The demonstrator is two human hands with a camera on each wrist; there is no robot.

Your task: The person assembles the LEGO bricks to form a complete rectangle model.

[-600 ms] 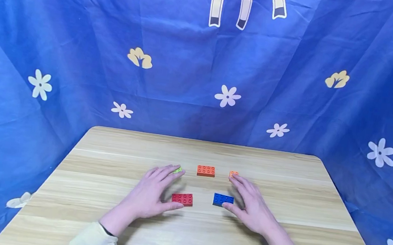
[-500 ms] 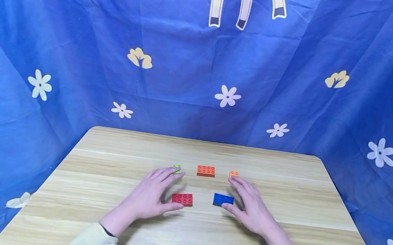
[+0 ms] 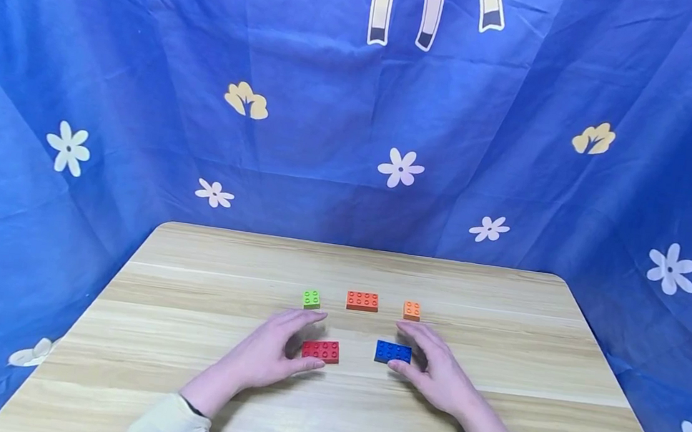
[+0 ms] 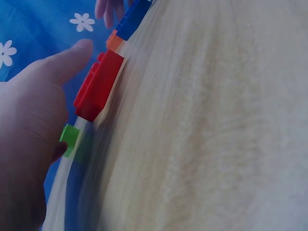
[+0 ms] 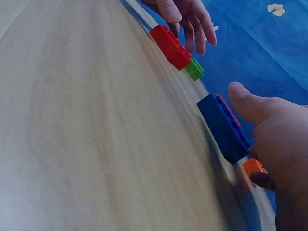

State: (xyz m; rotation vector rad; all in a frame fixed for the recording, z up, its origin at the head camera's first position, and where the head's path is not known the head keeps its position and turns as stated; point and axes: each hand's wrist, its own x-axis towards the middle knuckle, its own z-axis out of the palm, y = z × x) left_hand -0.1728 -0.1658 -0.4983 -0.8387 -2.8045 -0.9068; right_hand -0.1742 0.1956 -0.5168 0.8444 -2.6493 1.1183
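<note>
Blue flowered cloth (image 3: 329, 142) behind a pale wooden table (image 3: 347, 418); left hand (image 3: 264, 354) curved wide at a near-left red brick (image 3: 321, 350), right hand (image 3: 442, 379) likewise at a near-right blue brick (image 3: 389, 351), contact unclear; just beyond, small green brick (image 3: 311, 300) left, orange-red brick (image 3: 362, 301) central, small orange brick (image 3: 412, 311) right.

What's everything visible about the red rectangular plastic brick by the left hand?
The red rectangular plastic brick has two rows of four round studs on top. It lies flat, studs up, on the light wood-grain table, long side running roughly left to right. From the head view, its left end shows between the thumb and fingers of the bare left hand; whether they touch it is unclear. No other brick touches it.
</note>
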